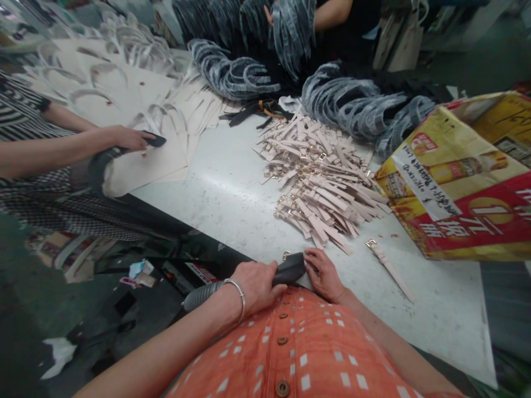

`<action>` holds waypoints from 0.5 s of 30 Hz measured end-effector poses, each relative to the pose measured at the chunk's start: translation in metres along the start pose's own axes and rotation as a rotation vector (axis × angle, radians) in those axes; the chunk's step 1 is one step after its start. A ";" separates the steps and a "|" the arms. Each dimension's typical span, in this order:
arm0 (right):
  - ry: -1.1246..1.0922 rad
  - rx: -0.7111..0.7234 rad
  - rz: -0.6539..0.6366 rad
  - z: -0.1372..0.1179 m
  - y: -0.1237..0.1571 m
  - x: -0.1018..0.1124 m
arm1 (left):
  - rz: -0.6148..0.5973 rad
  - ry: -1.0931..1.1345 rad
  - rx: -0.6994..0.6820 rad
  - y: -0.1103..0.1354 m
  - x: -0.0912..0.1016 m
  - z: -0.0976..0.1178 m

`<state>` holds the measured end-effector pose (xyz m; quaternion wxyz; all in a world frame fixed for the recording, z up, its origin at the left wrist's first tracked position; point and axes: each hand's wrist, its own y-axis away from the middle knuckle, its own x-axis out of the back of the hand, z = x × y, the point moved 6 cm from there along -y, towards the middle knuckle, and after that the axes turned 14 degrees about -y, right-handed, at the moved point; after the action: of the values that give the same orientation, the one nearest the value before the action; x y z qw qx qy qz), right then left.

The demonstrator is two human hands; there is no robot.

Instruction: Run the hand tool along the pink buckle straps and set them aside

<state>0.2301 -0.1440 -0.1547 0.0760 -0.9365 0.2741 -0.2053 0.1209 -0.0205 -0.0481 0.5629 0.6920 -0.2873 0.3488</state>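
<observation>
My left hand (256,283), with a silver bangle on the wrist, is closed round a dark grey tool with a ribbed hose (249,281) at the near edge of the white table (232,188). My right hand (324,272) is curled at the tool's tip, fingers pressed on something small I cannot make out. A small gold buckle (286,255) lies just beyond the tool. One pale pink strap (388,266) lies loose to the right of my hands. A big heap of the same buckled straps (323,182) sits further out.
A red and yellow cardboard box (464,177) lies on the right. Piles of denim handles (365,110) sit at the back. On the left, a person in a striped top holds a dark tool (153,140) on cream bags (136,105). Another person stands at the far side.
</observation>
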 end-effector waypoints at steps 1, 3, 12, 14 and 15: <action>0.001 0.001 0.003 0.001 0.000 0.000 | 0.000 0.005 -0.002 0.001 -0.001 -0.002; 0.006 0.004 0.010 0.002 0.001 0.000 | -0.003 0.014 0.003 0.003 -0.002 -0.007; 0.004 0.009 0.004 0.000 0.000 0.000 | -0.072 0.010 0.029 0.000 0.007 -0.004; -0.009 -0.002 -0.010 -0.001 -0.001 0.000 | -0.072 0.025 0.035 -0.002 0.010 0.000; -0.015 -0.006 -0.015 -0.002 -0.002 0.000 | -0.068 0.031 0.038 -0.002 0.010 0.001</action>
<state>0.2304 -0.1429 -0.1524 0.0738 -0.9402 0.2671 -0.1979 0.1287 -0.0212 -0.0415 0.5658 0.7064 -0.2482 0.3453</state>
